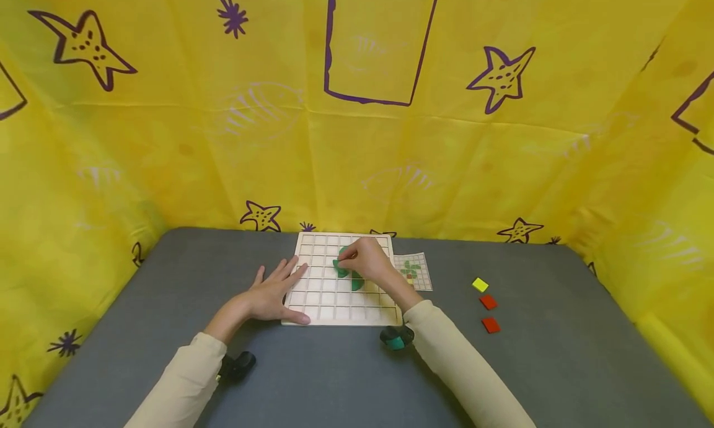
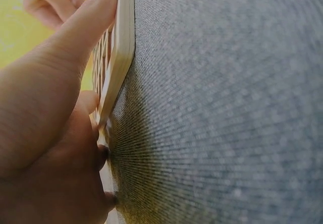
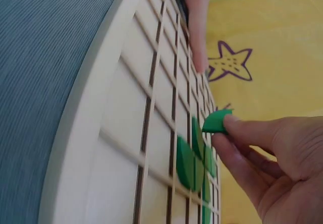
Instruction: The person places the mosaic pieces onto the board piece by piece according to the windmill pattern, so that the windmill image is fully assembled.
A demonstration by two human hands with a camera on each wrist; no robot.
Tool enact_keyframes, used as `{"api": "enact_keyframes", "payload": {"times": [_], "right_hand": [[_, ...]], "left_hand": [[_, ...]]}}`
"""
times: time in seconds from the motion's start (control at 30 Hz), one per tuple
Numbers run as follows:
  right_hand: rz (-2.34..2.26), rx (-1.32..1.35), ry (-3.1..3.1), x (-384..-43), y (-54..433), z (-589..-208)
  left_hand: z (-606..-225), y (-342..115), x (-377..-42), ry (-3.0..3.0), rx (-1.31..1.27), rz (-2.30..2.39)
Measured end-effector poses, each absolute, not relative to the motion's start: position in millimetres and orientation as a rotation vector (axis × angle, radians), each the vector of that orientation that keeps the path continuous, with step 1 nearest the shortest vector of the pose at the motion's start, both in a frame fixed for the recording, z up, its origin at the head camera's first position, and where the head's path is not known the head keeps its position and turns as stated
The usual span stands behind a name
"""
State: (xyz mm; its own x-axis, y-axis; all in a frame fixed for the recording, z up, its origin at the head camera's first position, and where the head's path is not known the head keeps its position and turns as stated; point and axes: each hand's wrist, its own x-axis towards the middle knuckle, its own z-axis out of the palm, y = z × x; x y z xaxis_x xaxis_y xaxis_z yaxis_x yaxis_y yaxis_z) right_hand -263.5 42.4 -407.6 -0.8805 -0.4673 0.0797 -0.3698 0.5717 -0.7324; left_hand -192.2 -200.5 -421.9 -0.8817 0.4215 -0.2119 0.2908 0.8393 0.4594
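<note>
A white gridded board (image 1: pixel 326 313) with a raised wooden rim lies flat on the grey table. My left hand (image 1: pixel 272 296) rests on its left edge with the fingers spread, the thumb along the near left corner. Over the board's middle, my right hand (image 1: pixel 369 261) pinches a green quarter-round tile (image 3: pixel 216 122) between thumb and fingers; the right wrist view shows it tilted and held just above the grid. Below it, several green tiles (image 3: pixel 187 163) of similar curved shape sit in the cells, partly covered by my right hand in the head view.
Right of the board lies a pattern card (image 1: pixel 423 270) printed with a small grid and green, red and yellow shapes. Farther right are a yellow tile (image 1: pixel 480 285) and two red tiles, one red tile (image 1: pixel 491 325) nearer me. A yellow patterned cloth (image 1: pixel 357 168) hangs behind the table.
</note>
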Motion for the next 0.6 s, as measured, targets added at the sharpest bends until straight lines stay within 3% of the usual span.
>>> {"api": "enact_keyframes", "payload": {"times": [0.6], "right_hand": [[-0.952, -0.718, 2.835, -262.0, 15.3, -412.0]], "left_hand": [[-424.5, -202.7, -192.8, 2.716, 0.533, 0.602]]}}
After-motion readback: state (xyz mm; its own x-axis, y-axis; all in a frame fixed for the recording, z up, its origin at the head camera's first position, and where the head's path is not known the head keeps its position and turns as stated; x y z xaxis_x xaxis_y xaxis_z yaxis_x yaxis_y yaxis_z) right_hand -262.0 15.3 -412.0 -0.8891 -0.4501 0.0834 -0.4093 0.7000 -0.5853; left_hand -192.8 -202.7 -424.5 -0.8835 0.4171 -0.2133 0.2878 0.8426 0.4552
